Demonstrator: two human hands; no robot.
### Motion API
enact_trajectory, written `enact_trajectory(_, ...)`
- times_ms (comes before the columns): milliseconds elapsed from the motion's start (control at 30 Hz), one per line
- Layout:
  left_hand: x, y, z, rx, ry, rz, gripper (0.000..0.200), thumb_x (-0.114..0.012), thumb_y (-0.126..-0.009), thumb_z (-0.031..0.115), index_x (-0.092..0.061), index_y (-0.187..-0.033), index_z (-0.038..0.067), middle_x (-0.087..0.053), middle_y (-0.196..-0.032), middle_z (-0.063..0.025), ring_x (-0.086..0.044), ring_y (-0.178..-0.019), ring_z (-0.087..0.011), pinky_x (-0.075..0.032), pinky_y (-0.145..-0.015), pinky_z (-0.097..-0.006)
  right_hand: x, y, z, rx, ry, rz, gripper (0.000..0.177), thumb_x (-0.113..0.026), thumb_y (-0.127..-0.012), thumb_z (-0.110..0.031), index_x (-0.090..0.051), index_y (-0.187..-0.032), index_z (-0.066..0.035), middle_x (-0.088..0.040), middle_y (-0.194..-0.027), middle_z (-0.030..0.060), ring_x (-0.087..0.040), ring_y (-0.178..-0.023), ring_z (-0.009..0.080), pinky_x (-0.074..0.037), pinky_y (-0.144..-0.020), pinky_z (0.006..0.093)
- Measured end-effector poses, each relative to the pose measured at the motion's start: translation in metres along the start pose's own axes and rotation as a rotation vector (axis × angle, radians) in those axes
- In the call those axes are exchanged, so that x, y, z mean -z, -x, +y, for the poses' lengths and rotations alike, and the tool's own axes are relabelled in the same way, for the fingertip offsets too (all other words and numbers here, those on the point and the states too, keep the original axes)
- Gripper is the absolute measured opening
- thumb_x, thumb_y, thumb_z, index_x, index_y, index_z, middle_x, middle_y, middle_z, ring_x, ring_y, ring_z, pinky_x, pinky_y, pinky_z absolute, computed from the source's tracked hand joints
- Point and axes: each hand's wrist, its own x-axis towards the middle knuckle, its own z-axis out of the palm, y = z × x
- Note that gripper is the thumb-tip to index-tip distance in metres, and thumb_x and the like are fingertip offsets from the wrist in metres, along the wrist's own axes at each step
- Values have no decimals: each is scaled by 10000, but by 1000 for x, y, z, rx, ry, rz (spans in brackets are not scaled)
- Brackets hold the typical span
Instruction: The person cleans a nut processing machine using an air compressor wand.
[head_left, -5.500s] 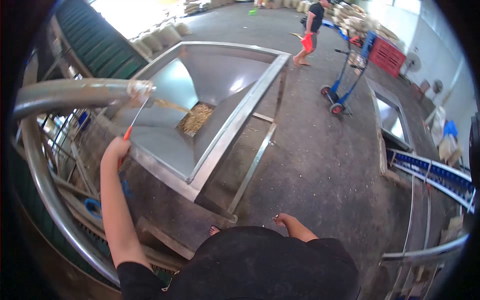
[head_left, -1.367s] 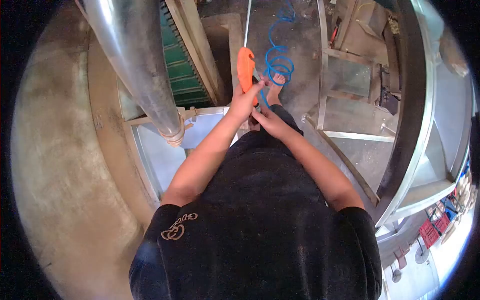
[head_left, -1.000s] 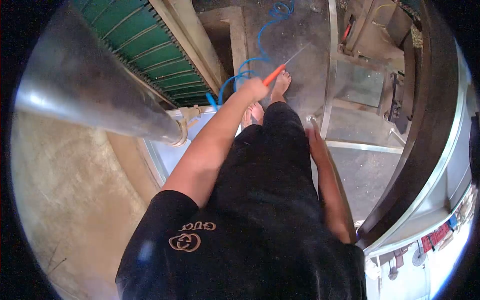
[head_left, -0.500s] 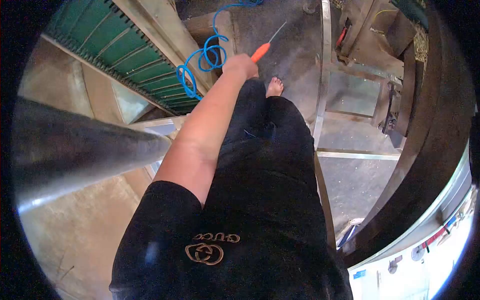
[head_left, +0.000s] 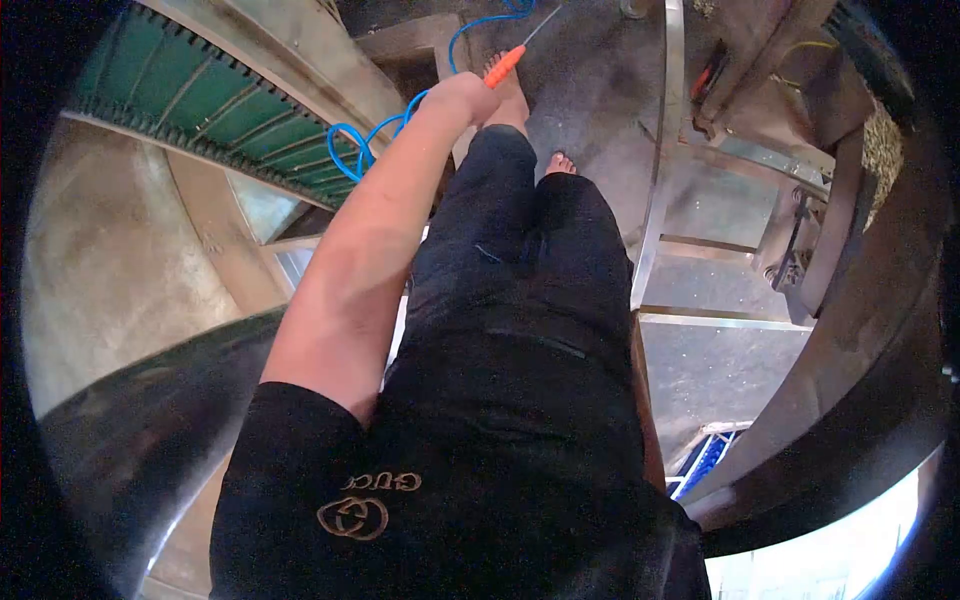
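My left hand (head_left: 463, 98) is at the upper middle of the head view, at the end of my outstretched bare arm. Its fingers are wrapped round the orange handle (head_left: 505, 66) of a tool. The tool's thin metal shaft points up and to the right. A coiled blue hose (head_left: 350, 150) runs beside and behind my forearm; whether my hand touches it, I cannot tell. My right hand does not show.
A green ribbed panel (head_left: 230, 105) lies at the upper left. Below it, a large dark curved part (head_left: 160, 400) crosses the left side. Metal frame bars (head_left: 655, 180) run along my right side. One bare foot (head_left: 562, 163) rests on the floor; another is near the handle.
My left hand and the tool have moved slightly up and left. A second bare foot now shows behind the handle. The dark part at left sits lower in the view.
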Motion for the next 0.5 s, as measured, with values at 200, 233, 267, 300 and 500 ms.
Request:
enact_trajectory(200, 23, -13, -13, 71, 111, 96, 381, -518, -736, 302, -634, -981, 35, -600, -1033, -188, -579, -975, -311, -457, -831, -371, 43, -69, 15, -14, 11, -6, 763, -200, -852, -653, -359, -1296, -53, -423, -1289, 105, -378, -1194, 272, -290, -988, 385)
enact_trajectory(233, 28, -18, -13, 88, 109, 121, 389, -516, -739, 317, -635, -972, 31, -600, -1030, -190, -580, -973, -313, -457, -829, -375, 47, -70, 16, -57, -13, -77, 864, -122, -792, -732, -317, -1324, -79, -396, -1310, 105, -352, -1201, 265, -273, -988, 422)
enact_trajectory(267, 33, -24, -12, 89, 118, 122, 389, -516, -739, 317, -635, -972, 31, -600, -1030, -190, -580, -973, -313, -457, -829, -375, 51, -73, 15, -54, -4, -76, 864, -122, -792, -732, -317, -1324, -79, -396, -1310, 105, -352, -1201, 265, -273, -988, 422)
enact_trajectory(300, 46, -20, -8, 73, 107, 118, 394, -510, -741, 327, -636, -964, 28, -600, -1027, -193, -579, -971, -316, -456, -830, -381, 50, -74, 12, -100, 61, -46, 878, -125, -785, -740, -307, -1334, -80, -385, -1317, 110, -344, -1206, 280, -261, -992, 413)
enact_trajectory(500, 78, -47, -32, 20, 212, 265, 358, -494, -713, 291, -624, -874, -1, -615, -873, -230, -603, -837, -357, -473, -756, -417, 50, -93, -25, -100, 250, -37, 804, -137, -806, -719, -411, -1256, -112, -482, -1215, 93, -452, -1079, 235, -321, -901, 389)
